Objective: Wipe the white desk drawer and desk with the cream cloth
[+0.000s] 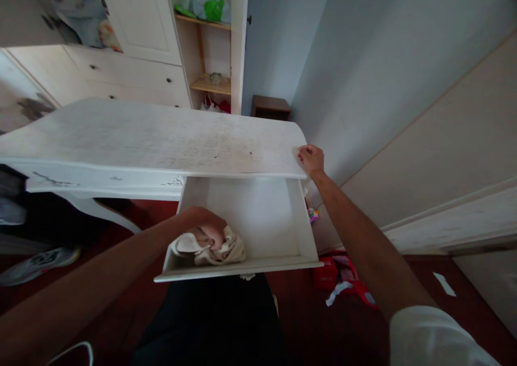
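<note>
A white desk [153, 139] has its drawer [307, 231] pulled out toward me. My left hand [208, 230] reaches into the drawer's front left corner, fingers closed on a crumpled cream cloth [220, 251] pressed against the drawer floor. My right hand [312, 159] grips the desk top's right edge, fingers curled over it. The remainder of the drawer looks bare.
A white wardrobe with open shelves [210, 85] stands behind the desk, with a small brown stand [270, 106] beside it. A pale wall and a white panel [444, 156] run along the right. Red packaging [343, 277] and a grey shoe [38, 263] lie on the dark red floor.
</note>
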A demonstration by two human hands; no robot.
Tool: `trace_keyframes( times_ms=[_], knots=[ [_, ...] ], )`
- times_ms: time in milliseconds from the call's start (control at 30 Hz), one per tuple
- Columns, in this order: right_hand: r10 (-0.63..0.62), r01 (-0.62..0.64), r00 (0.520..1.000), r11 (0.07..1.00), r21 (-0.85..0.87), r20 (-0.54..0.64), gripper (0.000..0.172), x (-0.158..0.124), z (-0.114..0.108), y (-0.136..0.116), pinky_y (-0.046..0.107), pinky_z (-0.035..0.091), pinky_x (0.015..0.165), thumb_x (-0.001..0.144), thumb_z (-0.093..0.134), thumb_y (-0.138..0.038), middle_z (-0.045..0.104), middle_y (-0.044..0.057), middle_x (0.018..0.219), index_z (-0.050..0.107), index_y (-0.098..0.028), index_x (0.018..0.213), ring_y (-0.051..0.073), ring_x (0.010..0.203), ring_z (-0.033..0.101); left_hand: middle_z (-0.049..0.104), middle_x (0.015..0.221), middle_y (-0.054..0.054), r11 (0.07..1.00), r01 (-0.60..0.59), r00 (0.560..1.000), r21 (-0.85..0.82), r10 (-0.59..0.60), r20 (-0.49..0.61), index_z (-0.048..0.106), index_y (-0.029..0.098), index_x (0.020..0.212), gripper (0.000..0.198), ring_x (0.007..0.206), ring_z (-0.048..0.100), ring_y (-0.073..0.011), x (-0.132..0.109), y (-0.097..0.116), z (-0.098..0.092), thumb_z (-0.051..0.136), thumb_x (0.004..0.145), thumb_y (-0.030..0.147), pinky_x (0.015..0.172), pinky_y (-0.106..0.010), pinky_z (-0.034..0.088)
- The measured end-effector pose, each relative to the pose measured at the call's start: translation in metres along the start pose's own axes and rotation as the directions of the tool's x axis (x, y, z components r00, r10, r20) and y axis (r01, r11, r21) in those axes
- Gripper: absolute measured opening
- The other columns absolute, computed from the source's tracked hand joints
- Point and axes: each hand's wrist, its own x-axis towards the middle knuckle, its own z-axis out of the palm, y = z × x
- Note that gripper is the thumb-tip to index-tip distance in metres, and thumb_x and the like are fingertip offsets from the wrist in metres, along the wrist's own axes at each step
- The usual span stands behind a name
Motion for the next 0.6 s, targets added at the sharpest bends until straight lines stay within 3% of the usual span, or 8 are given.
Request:
trace_keyframes(
  times_ms=[100,167,233,300,400,467,600],
  knots=[
    [0.006,-0.006,1.0,1.0,0.005,-0.01,0.016,-0.001,0.0,-0.002,0.025,0.047,0.06,0.076,0.059,-0.028,0.066,-0.001,0.064,0.072,-0.019,0.078,0.014,0.058,0.059,0.073,0.081,-0.006,0.997,0.03,1.0,0.076,-0.029,-0.007,0.074,0.018,0.078,0.018,0.068,0.063,-0.0199,-0.021,-0.013,0.009,0.07,0.06,0.021,0.064,-0.03,0.05],
    [-0.002,0.002,1.0,1.0,0.001,-0.006,0.016,-0.003,-0.001,-0.003,0.025,0.047,0.06,0.075,0.059,-0.028,0.066,-0.001,0.063,0.072,-0.019,0.077,0.014,0.058,0.059,0.076,0.097,-0.01,0.969,0.052,0.986,0.24,-0.013,-0.164,0.077,0.02,0.099,0.035,0.084,0.069,-0.026,-0.029,-0.011,0.013,0.073,0.065,0.021,0.075,-0.036,0.053],
    [-0.004,0.004,1.0,1.0,-0.002,0.004,0.015,-0.004,-0.002,-0.005,0.026,0.049,0.061,0.075,0.059,-0.028,0.065,-0.001,0.063,0.072,-0.019,0.076,0.014,0.058,0.059,0.075,0.109,-0.015,0.89,0.142,0.946,0.434,0.007,-0.324,0.075,0.021,0.112,0.043,0.097,0.069,-0.0323,-0.034,-0.01,0.011,0.077,0.069,0.023,0.085,-0.044,0.053],
    [-0.005,0.005,1.0,1.0,-0.011,0.005,0.015,-0.006,-0.003,-0.006,0.027,0.05,0.062,0.075,0.06,-0.03,0.065,-0.001,0.063,0.071,-0.019,0.076,0.014,0.059,0.06,0.073,0.116,-0.015,0.816,0.218,0.877,0.535,0.076,-0.474,0.074,0.022,0.114,0.04,0.106,0.067,-0.0347,-0.037,-0.014,0.005,0.076,0.075,0.02,0.094,-0.05,0.048],
    [-0.016,0.015,1.0,1.0,-0.022,-0.005,0.016,-0.008,-0.004,-0.008,0.028,0.051,0.063,0.075,0.062,-0.032,0.065,-0.001,0.063,0.071,-0.019,0.075,0.015,0.06,0.061,0.071,0.119,-0.016,0.787,0.311,0.701,0.532,0.188,-0.688,0.075,0.02,0.109,0.024,0.113,0.063,-0.0334,-0.036,-0.027,-0.006,0.063,0.089,0.014,0.098,-0.049,0.043],
    [-0.017,0.017,1.0,1.0,-0.012,-0.007,0.016,-0.009,-0.004,-0.008,0.028,0.051,0.062,0.074,0.063,-0.033,0.065,-0.001,0.063,0.071,-0.019,0.075,0.015,0.059,0.061,0.07,0.119,-0.019,0.796,0.365,0.612,0.482,0.185,-0.769,0.076,0.017,0.108,0.028,0.115,0.061,-0.0332,-0.031,-0.032,-0.011,0.051,0.097,0.012,0.095,-0.046,0.043],
    [0.013,-0.013,1.0,1.0,0.011,-0.015,0.015,-0.01,-0.004,-0.011,0.027,0.05,0.06,0.072,0.063,-0.029,0.066,0.0,0.063,0.073,-0.019,0.077,0.015,0.057,0.06,0.068,0.124,-0.024,0.81,0.447,0.554,0.38,0.083,-0.829,0.074,0.011,0.117,0.035,0.117,0.059,-0.036,-0.014,-0.031,-0.013,0.043,0.101,0.012,0.091,-0.047,0.042]
  ],
)
